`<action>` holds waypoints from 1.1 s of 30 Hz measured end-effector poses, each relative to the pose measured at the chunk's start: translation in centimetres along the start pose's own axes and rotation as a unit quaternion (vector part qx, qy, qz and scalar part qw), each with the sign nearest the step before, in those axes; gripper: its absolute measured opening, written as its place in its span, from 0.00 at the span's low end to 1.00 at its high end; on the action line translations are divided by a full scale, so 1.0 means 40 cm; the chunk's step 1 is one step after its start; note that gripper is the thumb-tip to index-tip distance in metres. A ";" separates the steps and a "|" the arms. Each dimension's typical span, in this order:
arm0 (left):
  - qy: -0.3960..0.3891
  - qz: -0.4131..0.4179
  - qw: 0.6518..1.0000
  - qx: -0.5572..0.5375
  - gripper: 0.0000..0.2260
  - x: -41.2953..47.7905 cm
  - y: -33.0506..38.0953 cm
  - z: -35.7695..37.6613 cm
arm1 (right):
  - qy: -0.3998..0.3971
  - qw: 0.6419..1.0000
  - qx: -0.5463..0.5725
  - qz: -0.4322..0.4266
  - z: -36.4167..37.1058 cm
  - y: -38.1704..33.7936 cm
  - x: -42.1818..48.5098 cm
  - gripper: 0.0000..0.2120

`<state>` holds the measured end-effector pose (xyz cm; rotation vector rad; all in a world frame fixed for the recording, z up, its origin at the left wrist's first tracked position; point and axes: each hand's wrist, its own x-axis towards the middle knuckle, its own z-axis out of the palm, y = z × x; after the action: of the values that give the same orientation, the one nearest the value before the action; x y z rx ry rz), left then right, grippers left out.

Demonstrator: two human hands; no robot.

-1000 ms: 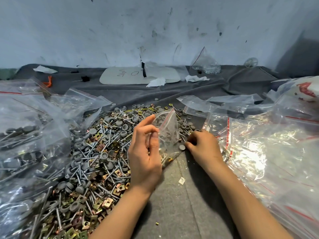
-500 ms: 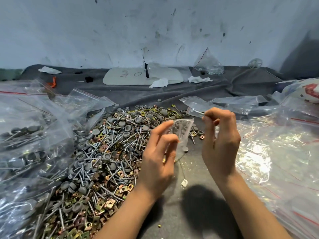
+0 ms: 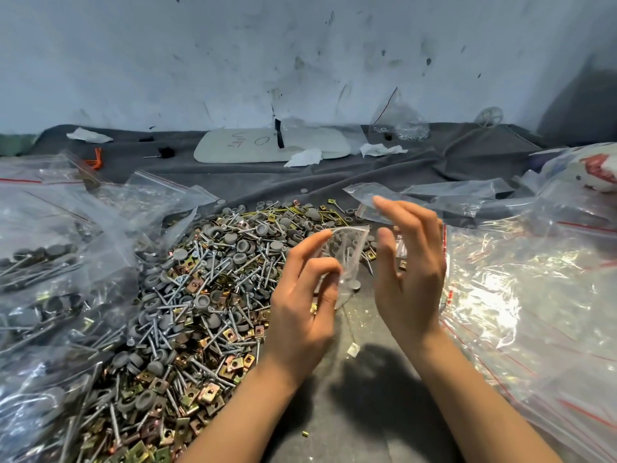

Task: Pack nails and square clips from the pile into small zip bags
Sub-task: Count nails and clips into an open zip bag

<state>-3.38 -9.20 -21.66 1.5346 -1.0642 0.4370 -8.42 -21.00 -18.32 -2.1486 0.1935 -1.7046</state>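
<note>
The small clear plastic zip bag (image 3: pixel 349 252) hangs just off the near right edge of the heap of grey-capped nails and brass-coloured square clips (image 3: pixel 213 295), lifted clear of the grey cloth (image 3: pixel 367 412). The left hand (image 3: pixel 300 309) pinches one side of it between thumb and curled fingers. The right hand (image 3: pixel 412 279) stands just right of the bag's mouth with its fingers spread and loose, gripping nothing I can make out.

That bag looks feather-light and limp, slick film that would sag and fold shut if let go. I would hold it at the stiffer zip rim, one side in each hand, to keep the mouth wide. The nails are hard and pointed, so they could poke through the film if dropped in tip first.

A second ago the right hand was down at the heap's right edge, picking at pieces there. Half a second ago it was raised beside the bag with its fingertips bunched. Now those fingers have opened, and the bag sits a little higher.
</note>
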 end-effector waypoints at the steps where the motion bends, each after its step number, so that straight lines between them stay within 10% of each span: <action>1: 0.008 -0.006 1.000 -0.006 0.07 0.001 0.002 -0.001 | 0.007 0.999 -0.003 0.033 -0.001 0.009 0.001 0.13; 12: 0.070 -0.059 0.995 -0.039 0.06 0.004 0.009 -0.007 | -0.344 0.878 -0.170 0.288 0.033 0.140 -0.043 0.14; 18: 0.061 -0.052 0.997 -0.019 0.07 0.006 0.010 -0.003 | -0.314 0.897 -0.181 0.254 0.037 0.146 -0.046 0.12; 25: -0.001 0.021 0.999 0.026 0.07 0.002 0.011 0.003 | -0.032 0.992 0.066 0.107 -0.013 0.057 0.014 0.10; 33: 0.002 0.007 1.000 0.026 0.08 -0.004 0.005 0.005 | -0.079 0.988 0.134 -0.023 -0.010 -0.007 0.000 0.19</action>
<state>-3.69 -9.30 -21.74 1.5720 -1.0674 0.4799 -8.84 -20.84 -18.13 -2.0842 -0.1237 -1.4798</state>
